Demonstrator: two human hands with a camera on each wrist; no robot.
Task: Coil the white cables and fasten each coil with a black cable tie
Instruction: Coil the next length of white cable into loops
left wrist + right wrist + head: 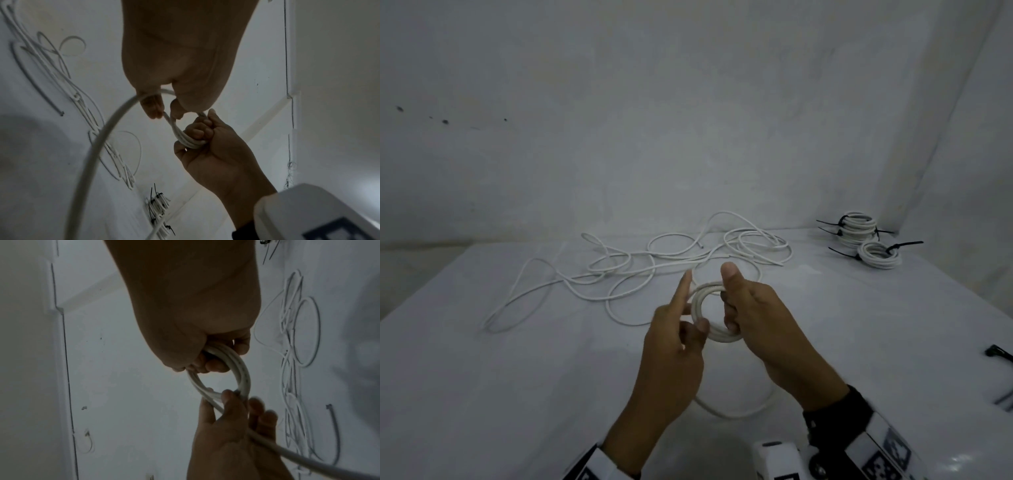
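Note:
In the head view a small coil of white cable (717,337) is held up over the middle of the table. My right hand (729,298) grips its right side, fingers curled through the ring and thumb raised. My left hand (690,313) pinches the left side with thumb and curled fingers, its index finger pointing up. The left wrist view shows my left fingertips (153,108) on a strand of the coil (185,139). In the right wrist view the right fingers (216,365) wrap the coil (244,374). The cable's free tail (732,413) loops under my wrists.
Loose white cables (654,263) sprawl across the far half of the table. Two finished coils with black ties (858,228) (878,255) sit at the back right corner. Spare black cable ties (1000,354) lie at the right edge. White walls close in behind and to the right.

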